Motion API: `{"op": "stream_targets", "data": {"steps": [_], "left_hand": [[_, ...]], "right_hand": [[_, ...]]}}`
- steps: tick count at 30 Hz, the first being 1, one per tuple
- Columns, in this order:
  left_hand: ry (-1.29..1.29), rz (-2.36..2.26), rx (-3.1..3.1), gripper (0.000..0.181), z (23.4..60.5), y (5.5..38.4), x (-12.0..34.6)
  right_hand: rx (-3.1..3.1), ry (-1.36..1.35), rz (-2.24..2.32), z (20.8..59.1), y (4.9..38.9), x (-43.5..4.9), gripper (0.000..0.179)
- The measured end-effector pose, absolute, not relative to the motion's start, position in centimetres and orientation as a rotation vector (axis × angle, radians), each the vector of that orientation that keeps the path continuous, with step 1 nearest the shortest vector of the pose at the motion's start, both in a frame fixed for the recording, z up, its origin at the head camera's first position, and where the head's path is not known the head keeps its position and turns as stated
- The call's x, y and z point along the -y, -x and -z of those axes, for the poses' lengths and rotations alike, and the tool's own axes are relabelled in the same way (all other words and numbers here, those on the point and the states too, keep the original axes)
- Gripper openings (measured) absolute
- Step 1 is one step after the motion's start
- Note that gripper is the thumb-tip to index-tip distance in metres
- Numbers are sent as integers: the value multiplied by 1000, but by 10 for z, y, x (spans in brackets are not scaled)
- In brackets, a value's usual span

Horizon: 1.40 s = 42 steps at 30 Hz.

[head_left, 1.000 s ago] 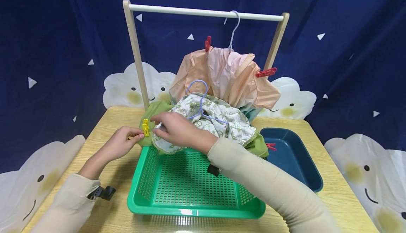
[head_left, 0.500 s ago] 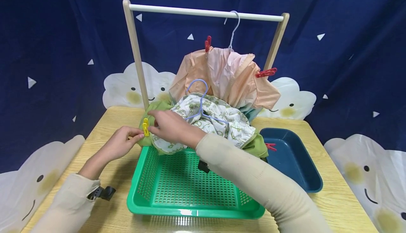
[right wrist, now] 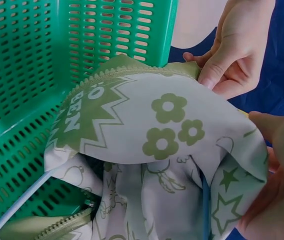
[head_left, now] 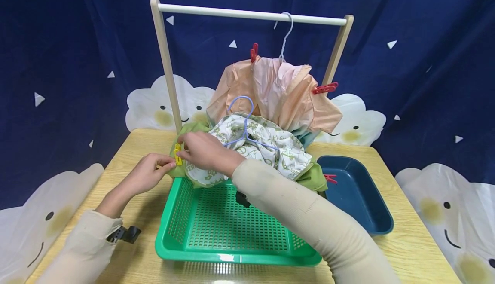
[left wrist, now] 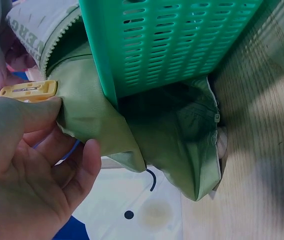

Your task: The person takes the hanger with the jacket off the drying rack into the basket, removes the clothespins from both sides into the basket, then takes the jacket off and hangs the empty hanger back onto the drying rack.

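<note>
A green jacket [left wrist: 89, 112] with a white printed lining [right wrist: 132, 115] and a zip lies over the back of the green basket [head_left: 239, 258]. A lilac-blue hanger [head_left: 246, 125] rests inside it. My left hand [head_left: 148, 173] pinches the jacket's green edge between thumb and fingers. Beside that thumb, a yellow clothespin [left wrist: 29, 90] sits at the fabric's edge. My right hand [head_left: 203, 150] reaches across from the right and grips the clothespin, its thumb over the front. In the right wrist view, the lining hides most of the clothespin.
Behind stands a wooden rack with a white bar [head_left: 247, 14]. A peach garment [head_left: 278, 95] hangs there on a white hanger [head_left: 286, 39], with red clothespins [head_left: 325, 88] on it. At right, a dark blue tray [head_left: 357, 193] holds a red clothespin [head_left: 330, 178].
My right hand has moved left to the yellow clothespin, and its thumb now overlaps it. The left hand keeps its place on the jacket's edge.
</note>
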<state>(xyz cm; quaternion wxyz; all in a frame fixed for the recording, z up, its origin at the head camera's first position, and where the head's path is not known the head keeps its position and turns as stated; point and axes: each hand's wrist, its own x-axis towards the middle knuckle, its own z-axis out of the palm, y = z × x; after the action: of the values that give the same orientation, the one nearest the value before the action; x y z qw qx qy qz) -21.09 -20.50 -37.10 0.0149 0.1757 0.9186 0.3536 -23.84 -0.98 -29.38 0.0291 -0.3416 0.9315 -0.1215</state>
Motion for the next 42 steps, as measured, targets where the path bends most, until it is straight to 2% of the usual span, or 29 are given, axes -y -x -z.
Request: {"op": "stream_targets", "data": {"steps": [9, 29, 35, 42], "left_hand": [[-550, -1081, -2871, 21, 370, 211, 205], [-538, -1105, -2861, 22, 370, 211, 205], [-542, -1110, -2851, 23, 368, 210, 204], [-561, -1109, -2858, 21, 368, 210, 204]], "right_hand": [[-2873, 1152, 332, 292, 242, 17, 15], [-2853, 1245, 527, 282, 242, 9, 18], [-2862, 1195, 590, 273, 232, 3, 33], [-2868, 1238, 597, 265, 218, -11, 38]]}}
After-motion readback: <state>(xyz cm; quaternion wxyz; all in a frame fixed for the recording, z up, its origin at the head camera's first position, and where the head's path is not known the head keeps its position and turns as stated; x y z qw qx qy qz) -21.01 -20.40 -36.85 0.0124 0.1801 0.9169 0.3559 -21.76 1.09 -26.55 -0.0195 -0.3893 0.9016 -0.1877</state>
